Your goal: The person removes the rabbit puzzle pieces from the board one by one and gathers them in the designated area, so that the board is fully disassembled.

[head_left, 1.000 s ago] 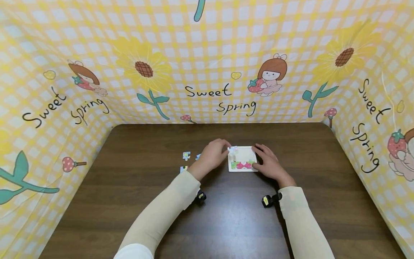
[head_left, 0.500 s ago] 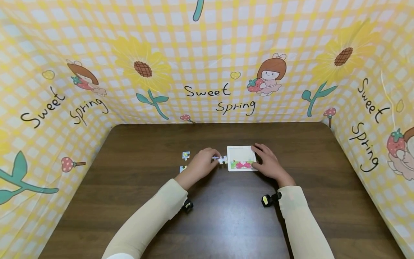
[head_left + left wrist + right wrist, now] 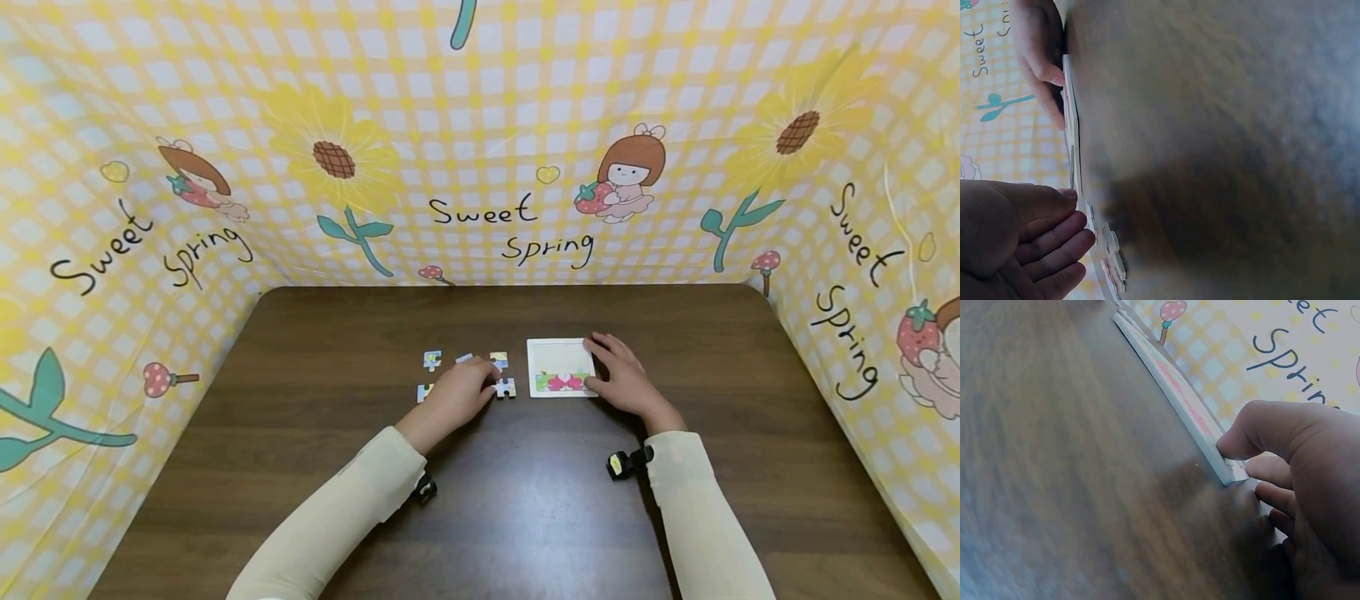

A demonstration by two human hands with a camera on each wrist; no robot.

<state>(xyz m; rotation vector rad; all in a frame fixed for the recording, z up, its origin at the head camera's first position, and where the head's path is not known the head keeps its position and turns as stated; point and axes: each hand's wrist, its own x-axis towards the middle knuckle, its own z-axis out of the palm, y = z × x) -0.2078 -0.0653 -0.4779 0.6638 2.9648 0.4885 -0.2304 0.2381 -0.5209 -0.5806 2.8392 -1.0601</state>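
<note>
My left hand [image 3: 456,393] pinches a pale jigsaw piece [image 3: 506,387] left of the white puzzle tray [image 3: 534,367]. In the left wrist view this piece [image 3: 1072,167] shows as a thin edge above the thumb tip. Another jigsaw piece [image 3: 498,359] lies just beyond the fingertips. The tray has a strip of pink and green picture along its near side and a pale bare floor behind that. My right hand [image 3: 624,377] grips the tray's right edge; in the right wrist view the thumb presses on the tray's corner [image 3: 1225,472].
More loose jigsaw pieces lie to the left: one at the back [image 3: 432,360], one nearer me [image 3: 424,392], and one [image 3: 464,358] partly behind the left hand. A yellow checked cloth [image 3: 480,150] walls the brown table [image 3: 525,500] on the back and sides.
My left hand has moved from the tray's upper left corner leftward and down to the loose pieces, carrying a piece off the tray. The right hand and tray have stayed put.
</note>
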